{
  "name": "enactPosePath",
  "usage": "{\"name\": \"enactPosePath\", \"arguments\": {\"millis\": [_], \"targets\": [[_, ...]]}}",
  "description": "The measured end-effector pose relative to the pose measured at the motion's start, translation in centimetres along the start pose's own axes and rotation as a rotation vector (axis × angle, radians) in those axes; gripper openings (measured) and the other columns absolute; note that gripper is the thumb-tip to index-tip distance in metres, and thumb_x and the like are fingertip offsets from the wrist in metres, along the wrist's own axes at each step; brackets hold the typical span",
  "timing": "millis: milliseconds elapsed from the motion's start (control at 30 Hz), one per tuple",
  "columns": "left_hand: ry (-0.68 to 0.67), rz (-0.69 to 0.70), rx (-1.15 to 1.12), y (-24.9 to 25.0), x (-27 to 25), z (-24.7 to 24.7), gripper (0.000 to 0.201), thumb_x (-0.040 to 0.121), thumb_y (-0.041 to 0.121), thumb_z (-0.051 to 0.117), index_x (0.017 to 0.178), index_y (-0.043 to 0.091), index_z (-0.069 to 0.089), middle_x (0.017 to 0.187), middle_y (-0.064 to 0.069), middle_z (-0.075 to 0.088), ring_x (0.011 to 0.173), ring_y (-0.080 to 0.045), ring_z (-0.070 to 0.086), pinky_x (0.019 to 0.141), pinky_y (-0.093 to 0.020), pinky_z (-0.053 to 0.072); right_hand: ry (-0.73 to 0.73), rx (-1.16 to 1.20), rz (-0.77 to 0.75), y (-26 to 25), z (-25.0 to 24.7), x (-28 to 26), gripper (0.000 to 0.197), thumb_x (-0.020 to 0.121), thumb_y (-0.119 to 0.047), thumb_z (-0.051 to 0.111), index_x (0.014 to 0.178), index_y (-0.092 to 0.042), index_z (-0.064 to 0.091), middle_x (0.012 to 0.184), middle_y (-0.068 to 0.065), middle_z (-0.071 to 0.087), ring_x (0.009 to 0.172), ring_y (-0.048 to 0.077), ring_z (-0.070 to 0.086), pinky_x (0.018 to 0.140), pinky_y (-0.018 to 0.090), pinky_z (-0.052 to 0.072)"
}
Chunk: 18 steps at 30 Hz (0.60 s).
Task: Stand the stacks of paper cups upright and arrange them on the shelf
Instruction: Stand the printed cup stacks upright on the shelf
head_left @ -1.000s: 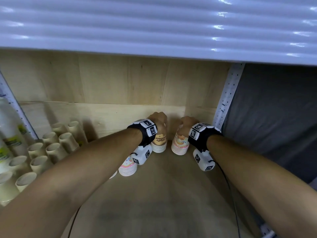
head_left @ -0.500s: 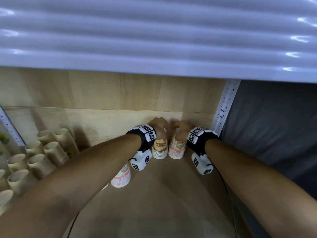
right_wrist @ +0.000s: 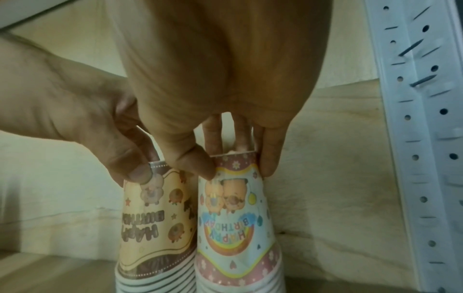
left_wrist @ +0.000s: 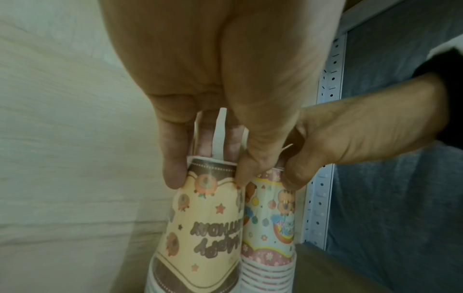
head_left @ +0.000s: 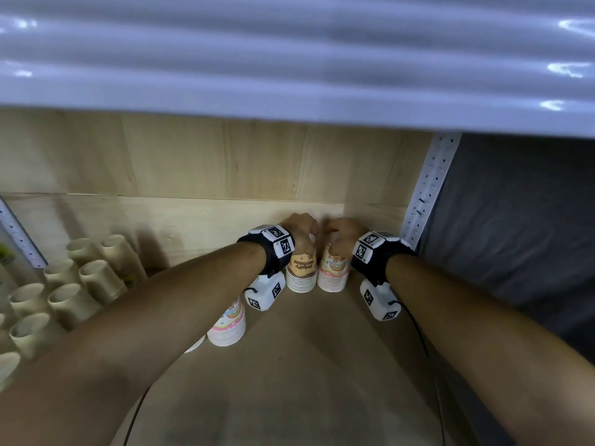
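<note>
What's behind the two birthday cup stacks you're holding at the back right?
Directly behind the brown stack and pink stack is the wooden back panel. The left hand and right hand cover the stack tops, so any gap there is hidden.

A light wooden shelf board (head_left: 306,365) runs back to a pale plywood back panel (head_left: 225,162), with a white perforated metal upright (head_left: 425,194) at its right rear corner. Two printed birthday cup stacks stand rim-down and touching near the back: a brown-and-cream stack (head_left: 301,275) and a pink floral stack (head_left: 333,273). Another pink stack (head_left: 228,326) stands nearer, left. Plain beige cup stacks (head_left: 64,294) crowd the far left.
</note>
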<state>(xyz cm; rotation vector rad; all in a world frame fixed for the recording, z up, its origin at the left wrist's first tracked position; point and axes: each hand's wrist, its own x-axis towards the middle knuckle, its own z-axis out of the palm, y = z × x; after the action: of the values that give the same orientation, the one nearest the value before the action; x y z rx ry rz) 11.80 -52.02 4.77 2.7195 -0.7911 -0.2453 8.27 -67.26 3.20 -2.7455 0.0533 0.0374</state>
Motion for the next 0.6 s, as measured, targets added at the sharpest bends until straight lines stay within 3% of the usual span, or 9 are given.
{"name": "enactPosePath", "arguments": {"millis": [100,200,267,367,467,600], "targets": [[0.018,0.039,0.037,0.1,-0.3,-0.2,0.040,0.080,0.013,0.074,0.118,0.009,0.065,0.121,-0.009,0.064,0.105,-0.024,0.060,0.074,-0.026,0.046,0.008,-0.004,0.020,-0.2,-0.1,-0.3,0.041,0.085,-0.011,0.063,0.126,-0.010,0.060,0.129,0.012,0.057,0.117,0.030,0.057,0.098,0.039,0.049],[0.043,0.044,0.020,-0.1,-1.0,-0.6,0.058,0.081,0.019,0.075,0.135,0.015,0.052,0.136,-0.007,0.050,0.123,-0.025,0.049,0.087,-0.028,0.044,0.048,-0.025,0.030,-0.5,-0.3,-0.6,0.046,0.086,-0.015,0.064,0.131,-0.010,0.055,0.134,0.011,0.054,0.121,0.029,0.054,0.101,0.041,0.047],[0.048,0.042,0.000,-0.2,-1.7,-1.6,0.061,0.085,0.021,0.072,0.140,0.017,0.047,0.141,-0.006,0.044,0.126,-0.025,0.046,0.091,-0.029,0.042,0.062,-0.055,0.045,-1.2,-0.9,-1.0,0.050,0.087,-0.018,0.063,0.134,-0.009,0.052,0.137,0.010,0.052,0.125,0.027,0.052,0.104,0.040,0.044],[0.066,0.019,-0.006,-0.6,-3.1,-3.9,0.060,0.086,0.018,0.071,0.140,0.020,0.046,0.142,-0.005,0.045,0.123,-0.024,0.051,0.090,-0.029,0.045,0.076,-0.106,0.072,-2.6,-2.0,-1.0,0.058,0.083,-0.027,0.069,0.136,-0.012,0.050,0.137,0.008,0.050,0.126,0.029,0.049,0.105,0.039,0.042],[0.062,-0.021,0.034,-1.4,-4.8,-6.3,0.055,0.084,0.018,0.070,0.136,0.024,0.050,0.133,-0.001,0.051,0.110,-0.021,0.055,0.080,-0.026,0.042,0.057,-0.149,0.039,-3.6,-2.3,0.3,0.062,0.076,-0.036,0.068,0.131,-0.017,0.048,0.135,0.009,0.048,0.121,0.030,0.051,0.096,0.033,0.042],[0.032,-0.111,0.123,-3.3,-8.1,-9.1,0.047,0.084,0.017,0.067,0.129,0.028,0.057,0.119,0.002,0.050,0.098,-0.019,0.051,0.076,-0.025,0.041,0.062,-0.168,-0.006,-8.7,-2.8,-2.0,0.056,0.080,-0.024,0.069,0.133,-0.018,0.050,0.131,0.009,0.047,0.117,0.029,0.052,0.088,0.027,0.042]]}}
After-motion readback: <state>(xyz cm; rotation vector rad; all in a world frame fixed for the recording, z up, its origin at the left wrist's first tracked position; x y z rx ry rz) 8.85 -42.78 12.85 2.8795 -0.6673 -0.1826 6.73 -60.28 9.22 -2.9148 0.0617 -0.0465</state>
